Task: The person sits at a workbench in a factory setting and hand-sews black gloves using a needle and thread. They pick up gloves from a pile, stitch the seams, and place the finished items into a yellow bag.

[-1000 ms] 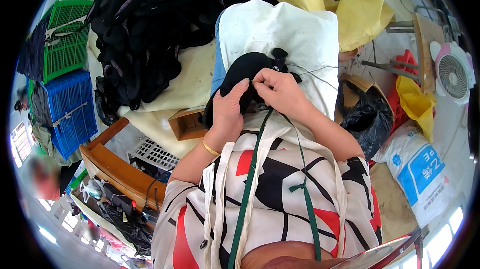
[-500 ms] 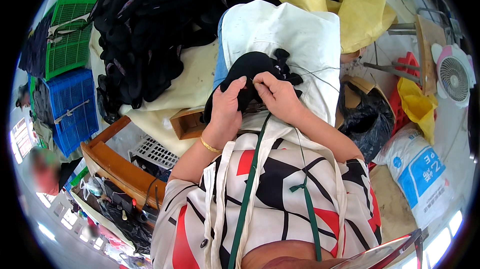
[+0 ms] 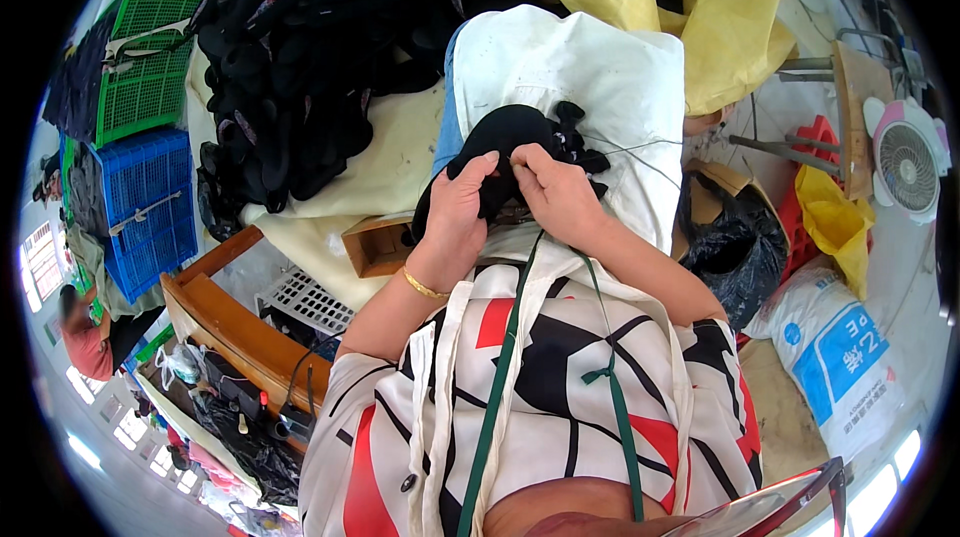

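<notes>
My left hand point(image 3: 462, 209) and my right hand point(image 3: 556, 195) both grip a black fabric piece point(image 3: 510, 132) that lies on a white cloth point(image 3: 590, 77) over my lap. The left hand pinches its near left edge, with a gold bangle point(image 3: 424, 286) on that wrist. My right hand holds the near right part, its fingers curled close to the left hand. A black bow-like trim point(image 3: 575, 137) sits at the piece's right end. Thin dark threads point(image 3: 640, 149) trail off to the right across the white cloth.
A big heap of black pieces point(image 3: 310, 47) lies on a cream sheet point(image 3: 385, 162) at the upper left. Green crate point(image 3: 140, 72) and blue crate point(image 3: 150, 202) stand far left. A wooden bench point(image 3: 240, 332), small cardboard box point(image 3: 375, 242), yellow sheet point(image 3: 700, 17), black bag point(image 3: 730, 242), white sack point(image 3: 835, 352) and fan point(image 3: 905, 162) surround me.
Both hands stay on the black piece and shift only slightly; the right fingers have closed in nearer the left hand.
</notes>
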A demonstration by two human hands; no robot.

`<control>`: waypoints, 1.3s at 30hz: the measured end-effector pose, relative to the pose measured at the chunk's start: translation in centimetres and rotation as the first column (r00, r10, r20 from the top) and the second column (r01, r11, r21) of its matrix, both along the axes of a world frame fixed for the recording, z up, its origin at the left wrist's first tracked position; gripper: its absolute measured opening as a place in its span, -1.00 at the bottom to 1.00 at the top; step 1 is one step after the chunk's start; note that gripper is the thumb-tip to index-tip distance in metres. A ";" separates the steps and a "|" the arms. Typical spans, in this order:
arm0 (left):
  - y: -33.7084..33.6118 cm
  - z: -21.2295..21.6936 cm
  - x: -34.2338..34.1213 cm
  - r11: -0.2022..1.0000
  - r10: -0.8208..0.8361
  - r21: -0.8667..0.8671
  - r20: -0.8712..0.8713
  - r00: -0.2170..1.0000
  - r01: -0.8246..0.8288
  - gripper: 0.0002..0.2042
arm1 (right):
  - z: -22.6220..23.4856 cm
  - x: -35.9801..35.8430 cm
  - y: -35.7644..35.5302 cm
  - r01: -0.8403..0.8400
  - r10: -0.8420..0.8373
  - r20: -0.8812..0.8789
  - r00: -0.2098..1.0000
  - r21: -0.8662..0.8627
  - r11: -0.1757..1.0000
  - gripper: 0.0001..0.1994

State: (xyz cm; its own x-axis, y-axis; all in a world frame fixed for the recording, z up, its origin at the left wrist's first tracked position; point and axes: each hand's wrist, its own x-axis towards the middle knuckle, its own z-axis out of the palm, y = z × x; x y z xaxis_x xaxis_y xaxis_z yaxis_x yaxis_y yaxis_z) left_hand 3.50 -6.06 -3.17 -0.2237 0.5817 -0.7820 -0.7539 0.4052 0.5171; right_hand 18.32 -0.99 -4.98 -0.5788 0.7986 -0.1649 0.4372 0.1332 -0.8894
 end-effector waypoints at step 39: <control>2.5 2.8 -2.9 0.755 -0.500 -0.096 -0.725 0.473 0.649 -0.56 | 6.4 26.5 13.9 0.458 -0.833 -0.543 0.101 -0.718 0.524 -0.95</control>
State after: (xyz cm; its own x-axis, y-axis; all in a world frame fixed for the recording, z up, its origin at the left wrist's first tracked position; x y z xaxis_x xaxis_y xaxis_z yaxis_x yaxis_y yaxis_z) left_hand 0.56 -3.52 -0.32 -0.1942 0.8832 -0.4269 0.2139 0.4629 0.8602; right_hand 44.82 12.94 1.40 0.1614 0.9298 -0.3309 -0.6804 -0.1380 -0.7198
